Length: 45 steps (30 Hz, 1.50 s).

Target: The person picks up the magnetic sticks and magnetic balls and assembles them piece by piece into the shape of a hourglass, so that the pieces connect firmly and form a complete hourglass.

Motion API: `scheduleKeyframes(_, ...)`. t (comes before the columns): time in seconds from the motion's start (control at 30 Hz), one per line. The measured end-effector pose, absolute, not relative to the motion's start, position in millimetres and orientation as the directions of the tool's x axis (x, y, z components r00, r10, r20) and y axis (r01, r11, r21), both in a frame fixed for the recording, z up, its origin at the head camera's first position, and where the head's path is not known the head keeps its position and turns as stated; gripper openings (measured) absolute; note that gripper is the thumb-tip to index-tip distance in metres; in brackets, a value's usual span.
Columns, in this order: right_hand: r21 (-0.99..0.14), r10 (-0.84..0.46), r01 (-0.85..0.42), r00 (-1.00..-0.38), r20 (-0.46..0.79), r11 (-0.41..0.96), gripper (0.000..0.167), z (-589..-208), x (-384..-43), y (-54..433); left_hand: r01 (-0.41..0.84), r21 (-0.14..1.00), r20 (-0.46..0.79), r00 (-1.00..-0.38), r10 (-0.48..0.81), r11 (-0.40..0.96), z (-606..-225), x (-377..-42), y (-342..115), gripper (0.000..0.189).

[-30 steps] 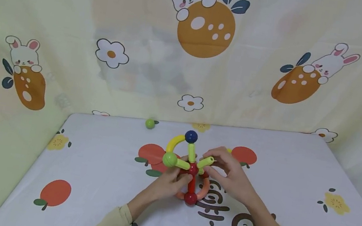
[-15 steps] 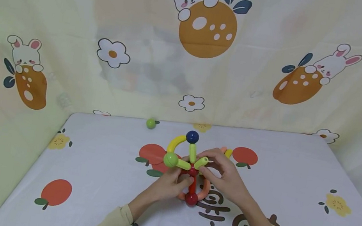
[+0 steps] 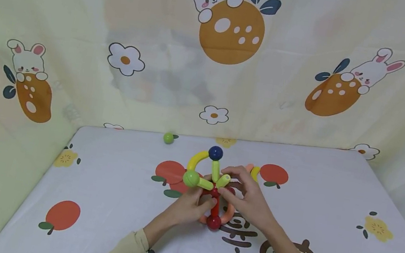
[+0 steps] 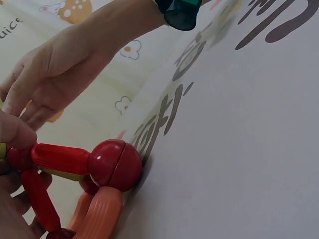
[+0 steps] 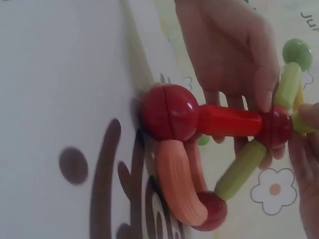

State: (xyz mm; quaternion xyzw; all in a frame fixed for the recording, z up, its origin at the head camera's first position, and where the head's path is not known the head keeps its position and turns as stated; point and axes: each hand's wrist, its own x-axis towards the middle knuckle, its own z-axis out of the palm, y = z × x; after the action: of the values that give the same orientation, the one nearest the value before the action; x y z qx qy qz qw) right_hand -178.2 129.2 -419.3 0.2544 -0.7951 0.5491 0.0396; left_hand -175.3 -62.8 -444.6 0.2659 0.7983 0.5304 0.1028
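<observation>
A toy build of magnetic sticks and balls stands on the table in front of me. Its lower red ball [image 3: 214,222] meets the table, with an orange curved stick [image 5: 179,184] beside it. A red stick [image 5: 232,120] joins that ball to a central red ball [image 5: 277,126]. Above are a blue ball [image 3: 216,153], a yellow curved stick [image 3: 197,159] and a green ball [image 3: 190,178]. My left hand [image 3: 186,207] grips the build around the central ball. My right hand [image 3: 252,203] pinches a light green stick [image 3: 223,180], its lower end right at the central ball.
A loose green ball [image 3: 168,138] lies by the table's back edge. Behind my right hand, a yellow curved piece [image 3: 255,173] and an orange one show partly. The printed tablecloth [image 3: 111,227] runs back to a patterned curtain [image 3: 170,81].
My right hand has moved left, bringing the light green stick in against the central red ball and uncovering the pieces behind it. My left hand and the build have stayed nearly still.
</observation>
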Motion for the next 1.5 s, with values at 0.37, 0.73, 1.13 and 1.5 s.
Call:
scheduleKeyframes(0.37,-0.951,-0.401,-0.161,-0.915,0.044,0.263,0.063,-429.8,-184.9,122.6,0.426,0.791,0.140,-0.825,0.547,0.439,-439.1,-176.3,-69.0,0.049)
scheduleKeyframes(0.73,-0.971,-0.416,-0.144,-0.908,0.053,0.191,0.060,-427.5,-182.2,113.0,0.529,0.642,0.223,-0.821,0.526,0.554,-439.9,-174.6,-69.0,0.040)
scheduleKeyframes(1.13,-0.985,-0.389,-0.102,-0.920,0.041,0.138,0.064,-435.6,-183.0,105.9,0.425,0.752,0.161,-0.859,0.486,0.503,-438.1,-173.0,-72.0,0.063)
scheduleKeyframes(1.5,-0.993,-0.404,-0.075,-0.914,0.033,0.087,0.064,-439.4,-185.0,106.1,0.430,0.788,0.177,-0.843,0.508,0.440,-432.8,-174.2,-73.5,0.066)
